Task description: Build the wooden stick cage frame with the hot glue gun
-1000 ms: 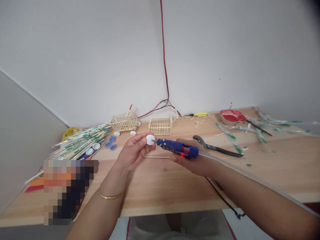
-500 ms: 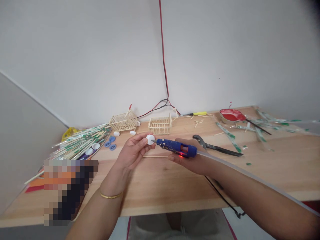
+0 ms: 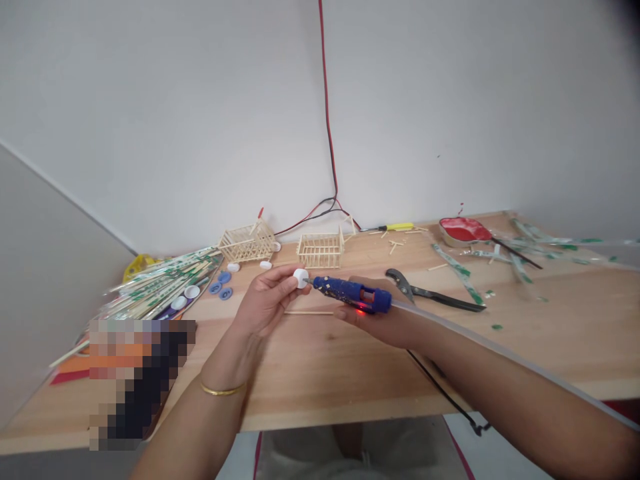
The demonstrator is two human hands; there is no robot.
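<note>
My left hand [image 3: 265,303] pinches a small white bottle cap [image 3: 301,277] between thumb and fingers, held above the wooden table [image 3: 320,367]. My right hand [image 3: 385,320] grips a blue hot glue gun [image 3: 350,293] with a red light glowing on it. Its nozzle points left and touches the cap. A clear glue stick [image 3: 450,327] sticks out of the gun's back along my right forearm. A thin wooden stick [image 3: 307,313] lies on the table under the hands.
Two small stick-built baskets [image 3: 247,243] [image 3: 321,251] stand at the back. Wrapped chopsticks [image 3: 160,287] and blue and white caps [image 3: 220,287] lie at left, black pliers [image 3: 430,293] at right, a red-lidded tin [image 3: 463,231] and torn wrappers beyond. Red and black wires [image 3: 327,133] hang down the wall.
Both hands with the cap and the glue gun have shifted slightly left and away; the nozzle stays at the cap.
</note>
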